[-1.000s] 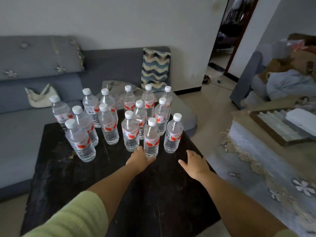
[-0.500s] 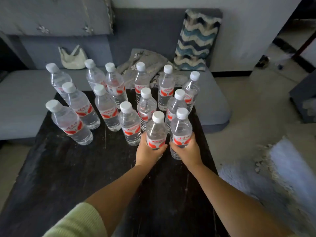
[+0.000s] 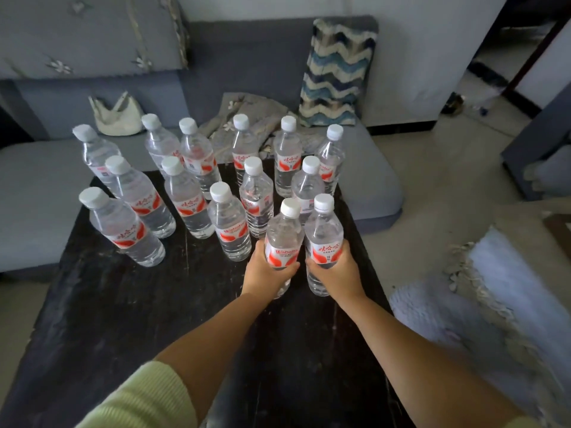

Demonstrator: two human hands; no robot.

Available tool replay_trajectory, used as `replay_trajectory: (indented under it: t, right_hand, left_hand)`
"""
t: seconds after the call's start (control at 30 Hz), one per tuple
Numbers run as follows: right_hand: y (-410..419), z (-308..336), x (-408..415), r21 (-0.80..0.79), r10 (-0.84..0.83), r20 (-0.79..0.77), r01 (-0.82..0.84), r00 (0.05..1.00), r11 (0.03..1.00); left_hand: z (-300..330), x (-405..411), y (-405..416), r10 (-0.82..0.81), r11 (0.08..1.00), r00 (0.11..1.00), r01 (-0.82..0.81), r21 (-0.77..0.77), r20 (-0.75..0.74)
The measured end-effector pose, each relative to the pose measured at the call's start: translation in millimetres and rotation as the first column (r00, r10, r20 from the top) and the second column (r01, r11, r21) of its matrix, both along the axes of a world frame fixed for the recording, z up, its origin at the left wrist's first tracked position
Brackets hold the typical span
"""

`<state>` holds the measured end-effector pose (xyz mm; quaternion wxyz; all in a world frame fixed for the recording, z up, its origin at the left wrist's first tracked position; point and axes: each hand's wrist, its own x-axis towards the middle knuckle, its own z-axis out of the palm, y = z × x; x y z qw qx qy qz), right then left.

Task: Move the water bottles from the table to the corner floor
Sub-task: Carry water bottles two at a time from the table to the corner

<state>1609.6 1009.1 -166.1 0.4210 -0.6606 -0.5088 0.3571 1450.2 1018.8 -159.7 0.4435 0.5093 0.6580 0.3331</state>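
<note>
Two bottles sit in her grip at the table's (image 3: 92, 319) near right: left hand (image 3: 266, 273) curled round one (image 3: 282, 239), right hand (image 3: 336, 270) round the other (image 3: 323, 239), low on the labels. Twelve more crowd close behind; lifting straight back risks an elbow or bottle base clipping the nearest (image 3: 230, 225) and toppling a row. Smooth plastic could slip. Right edge lies close, with open floor (image 3: 432, 186) and a fringed rug (image 3: 500, 288) beyond

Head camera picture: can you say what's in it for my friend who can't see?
Each hand grips one water bottle: left hand, right hand. Eleven more bottles stand behind on the black table, before a grey sofa.
</note>
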Motion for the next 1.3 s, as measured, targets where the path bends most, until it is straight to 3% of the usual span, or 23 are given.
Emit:
replay_trajectory:
  t: [0.17,0.4,0.57,0.73,0.97,1.1,1.3]
  right_hand:
    - [-37.0,4.8,-9.1,-0.093,-0.143,-0.01,0.141,0.99,0.986]
    - [-107.8,9.3,-25.5,-0.173,-0.313,0.124,0.331,0.942,0.928]
    - [-179.0,12.1,-14.0,-0.26,-0.402,0.227,0.453,0.887,0.853]
    - [-255.7,19.6,14.7,-0.253,-0.55,0.265,0.608,0.792,0.753]
    - [-381.0,39.1,45.4,-0.198,-0.805,0.256,0.844,0.536,0.499]
    - [-475.8,47.2,51.7,-0.183,-0.866,0.283,0.91,0.411,0.372]
    - [-628.1,58.5,45.2,-0.181,-0.943,0.301,0.979,0.141,0.089]
  left_hand:
    - [0.7,-15.9,-17.4,-0.161,0.986,0.986,0.159,-0.048,-0.042]
    - [5.0,-37.6,-48.8,-0.372,0.927,0.92,0.363,-0.091,-0.122]
    - [7.9,-34.1,-66.4,-0.574,0.818,0.787,0.564,-0.114,-0.229]
    - [8.2,6.8,-101.2,-0.741,0.672,0.658,0.73,-0.124,-0.137]
    - [24.1,103.6,-182.4,-0.871,0.487,0.491,0.865,-0.119,0.001]
    - [28.4,158.6,-255.8,-0.948,0.317,0.317,0.944,-0.09,-0.021]
    - [27.9,220.4,-409.3,-0.999,0.023,0.027,0.994,-0.108,0.035]
